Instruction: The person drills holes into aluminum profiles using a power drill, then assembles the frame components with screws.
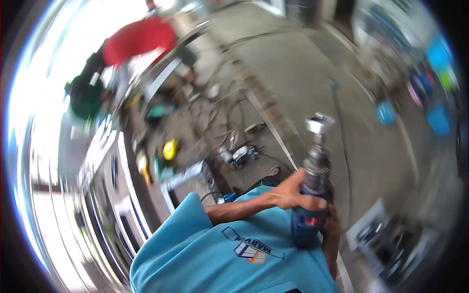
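Observation:
A blue and black power drill [309,215] is held in front of my light-blue shirt, its metal chuck [317,168] pointing away from me. A wide, shiny silver attachment [320,124] sits at the tip, too blurred to name exactly. My left hand [293,194] reaches across from the left and is closed around the drill near the chuck. My right hand [332,210] is on the far right side of the drill, closed on it, with most of its fingers hidden behind the body.
A person in a red top [141,41] bends over long metal profiles at the upper left. A yellow tool [170,149], a metal frame [188,178] and tangled cables lie left of centre. Blue containers [386,113] stand at right; a blurred machine [378,239] is at lower right.

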The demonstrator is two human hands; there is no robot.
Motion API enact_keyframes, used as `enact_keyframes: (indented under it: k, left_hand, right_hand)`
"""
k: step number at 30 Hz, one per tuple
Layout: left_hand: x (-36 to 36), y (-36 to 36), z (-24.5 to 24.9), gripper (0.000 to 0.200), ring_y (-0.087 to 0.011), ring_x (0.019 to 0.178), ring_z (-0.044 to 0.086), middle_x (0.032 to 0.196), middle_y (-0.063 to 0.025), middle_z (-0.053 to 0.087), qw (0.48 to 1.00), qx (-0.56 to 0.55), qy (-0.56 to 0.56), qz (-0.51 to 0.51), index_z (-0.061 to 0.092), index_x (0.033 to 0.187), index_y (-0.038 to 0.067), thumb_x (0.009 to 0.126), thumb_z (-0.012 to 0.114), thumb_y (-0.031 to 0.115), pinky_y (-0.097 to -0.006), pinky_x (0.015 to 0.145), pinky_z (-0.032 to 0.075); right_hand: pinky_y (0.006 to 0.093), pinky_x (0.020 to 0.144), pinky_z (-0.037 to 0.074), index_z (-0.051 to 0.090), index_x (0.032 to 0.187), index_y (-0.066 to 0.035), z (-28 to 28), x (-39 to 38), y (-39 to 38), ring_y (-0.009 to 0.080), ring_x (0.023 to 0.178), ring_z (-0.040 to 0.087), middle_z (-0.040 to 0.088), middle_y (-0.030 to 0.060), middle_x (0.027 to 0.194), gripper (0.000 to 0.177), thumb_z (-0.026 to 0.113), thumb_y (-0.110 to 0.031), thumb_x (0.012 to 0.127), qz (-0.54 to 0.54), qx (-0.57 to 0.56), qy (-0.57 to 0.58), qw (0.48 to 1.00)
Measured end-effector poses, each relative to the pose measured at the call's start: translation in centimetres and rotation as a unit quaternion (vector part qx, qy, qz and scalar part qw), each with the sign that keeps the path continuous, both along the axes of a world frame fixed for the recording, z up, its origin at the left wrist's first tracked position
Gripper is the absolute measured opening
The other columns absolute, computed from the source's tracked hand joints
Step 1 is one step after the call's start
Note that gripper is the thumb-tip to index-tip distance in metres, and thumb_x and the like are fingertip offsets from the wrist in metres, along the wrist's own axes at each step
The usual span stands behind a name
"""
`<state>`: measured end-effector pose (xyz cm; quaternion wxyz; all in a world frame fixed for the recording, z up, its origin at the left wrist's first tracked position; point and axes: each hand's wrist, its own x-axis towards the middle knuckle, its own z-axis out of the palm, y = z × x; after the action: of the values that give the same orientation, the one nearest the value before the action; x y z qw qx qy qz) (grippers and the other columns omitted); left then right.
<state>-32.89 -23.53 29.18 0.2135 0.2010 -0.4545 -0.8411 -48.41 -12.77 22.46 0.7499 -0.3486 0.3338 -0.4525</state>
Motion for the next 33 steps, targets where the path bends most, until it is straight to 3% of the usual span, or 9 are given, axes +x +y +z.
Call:
enact_keyframes:
  k: [1,4,5,8,10,14,24,28,33]
  left_hand:
    - [0.5,0.5,-0.8,0.044,-0.0155,0.079,0.06,0.086,-0.007,0.063,0.999,-0.022,0.012,0.045,0.061,0.096,0.0,0.069,0.073,0.032,-0.0298,0.074,0.048]
    - [3.7,2.1,-1.0,0.051,-0.0208,0.091,0.061,0.097,-0.0114,0.063,0.987,-0.036,0.013,0.155,0.061,0.104,0.0,0.069,0.072,0.036,-0.0338,0.082,0.048]
    - [5.2,2.6,-1.0,0.05,-0.0214,0.092,0.061,0.096,-0.0117,0.063,0.982,-0.022,0.001,0.189,0.062,0.103,0.0,0.069,0.072,0.036,-0.0343,0.083,0.047]
    - [9.1,3.2,-2.6,0.052,-0.0213,0.092,0.061,0.096,-0.012,0.064,0.945,-0.053,0.019,0.323,0.063,0.103,0.0,0.069,0.07,0.039,-0.0345,0.084,0.047]
    - [11.7,3.4,-4.7,0.053,-0.0214,0.092,0.06,0.097,-0.0124,0.063,0.918,-0.1,0.02,0.384,0.063,0.103,0.0,0.073,0.066,0.044,-0.0345,0.086,0.045]
    - [16.4,4.7,-7.5,0.058,-0.0195,0.104,0.054,0.109,-0.0121,0.06,0.854,0.036,-0.02,0.519,0.057,0.119,-0.001,0.086,0.057,0.047,-0.0332,0.094,0.04]
    - [21.5,15.8,-19.6,0.029,-0.022,0.086,0.067,0.092,-0.0132,0.069,0.5,0.182,-0.43,0.729,0.068,0.098,0.003,0.083,0.065,0.027,-0.0331,0.079,0.05]
    - [18.0,19.5,-21.9,0.026,-0.019,0.079,0.065,0.084,-0.0126,0.069,0.36,0.271,-0.427,0.784,0.067,0.093,0.0,0.083,0.065,0.024,-0.031,0.074,0.049]
    - [15.0,20.2,-22.3,0.023,-0.0217,0.078,0.065,0.082,-0.0133,0.068,0.168,0.375,-0.428,0.805,0.066,0.091,-0.002,0.083,0.065,0.02,-0.0322,0.074,0.049]
  right_hand:
    - [0.0337,0.095,0.044,0.034,0.132,-0.001,-0.4,-0.8,-0.6,0.0222,0.115,0.051,0.051,0.015,0.12,0.061,0.056,-0.035,0.086,0.046,0.022,0.099,0.994]
    - [0.0329,0.09,0.049,0.03,0.133,-0.002,2.5,0.8,-3.3,0.0199,0.108,0.055,0.049,0.0151,0.122,0.071,0.066,-0.033,0.08,0.027,0.065,0.083,0.994]
    - [0.034,0.093,0.047,0.034,0.134,-0.001,1.4,0.7,-4.6,0.0199,0.111,0.053,0.05,0.0133,0.122,0.083,0.076,-0.031,0.069,0.16,0.057,0.04,0.985]
    - [0.0349,0.094,0.044,0.038,0.133,0.001,0.1,4.3,-8.1,0.0185,0.112,0.051,0.051,0.0094,0.122,0.104,0.089,-0.032,0.048,0.282,-0.013,0.063,0.957]
    - [0.0333,0.09,0.044,0.041,0.13,0.001,-0.7,6.9,-10.2,0.0184,0.105,0.053,0.053,0.0086,0.116,0.097,0.088,-0.028,0.05,0.406,0.014,0.103,0.908]
    - [0.0292,0.086,0.045,0.047,0.123,0.001,0.2,13.5,-12.8,0.0173,0.096,0.056,0.057,0.0072,0.104,0.079,0.08,-0.021,0.055,0.389,-0.005,0.175,0.904]
    - [0.0319,0.079,0.049,0.052,0.115,0.003,-6.4,29.8,-21.5,0.0194,0.085,0.061,0.063,0.0117,0.095,0.075,0.083,-0.027,0.054,0.399,-0.235,0.429,0.775]
    - [0.037,0.079,0.049,0.051,0.113,0.005,-11.8,36.3,-25.3,0.0309,0.087,0.063,0.064,0.0189,0.097,0.081,0.081,-0.037,0.051,0.325,-0.315,0.538,0.711]
    - [0.0413,0.085,0.047,0.045,0.121,0.008,-14.8,44.5,-28.7,0.0357,0.096,0.061,0.06,0.0252,0.108,0.092,0.08,-0.04,0.051,0.305,-0.303,0.56,0.708]
